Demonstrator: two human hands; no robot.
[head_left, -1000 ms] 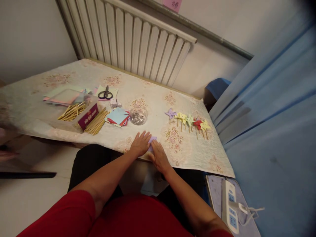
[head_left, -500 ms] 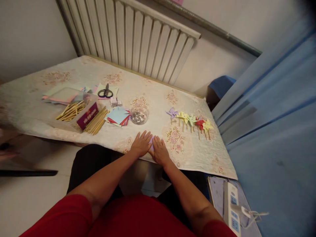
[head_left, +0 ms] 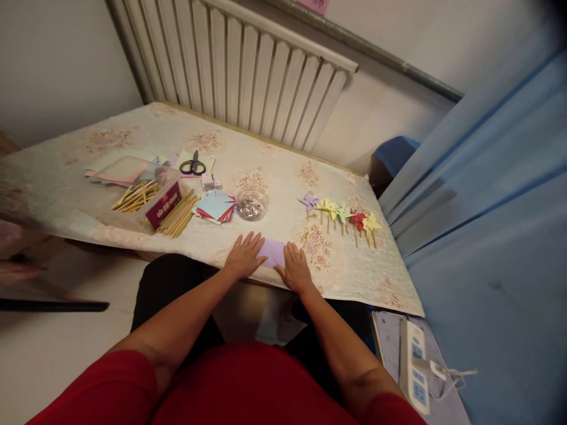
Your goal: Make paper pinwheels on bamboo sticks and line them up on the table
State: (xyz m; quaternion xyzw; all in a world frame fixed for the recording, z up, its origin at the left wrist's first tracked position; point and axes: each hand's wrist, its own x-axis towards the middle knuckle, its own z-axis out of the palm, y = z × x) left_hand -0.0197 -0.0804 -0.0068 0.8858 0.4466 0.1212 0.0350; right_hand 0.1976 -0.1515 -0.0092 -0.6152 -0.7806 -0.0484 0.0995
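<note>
A small lilac paper square lies flat near the front edge of the table. My left hand rests on its left side with fingers stretched out flat. My right hand lies flat on its right side, fingers spread. Both hands press the paper down and hold nothing. Further back, a row of finished paper pinwheels on sticks lies to the right.
A glass bowl of shiny bits, a stack of coloured paper squares, wooden sticks, a clear box with sticks and scissors sit left. A radiator stands behind. A power strip lies lower right.
My hands have slid apart, left hand leftward and right hand rightward, uncovering the lilac paper between them. The view shifted slightly.
</note>
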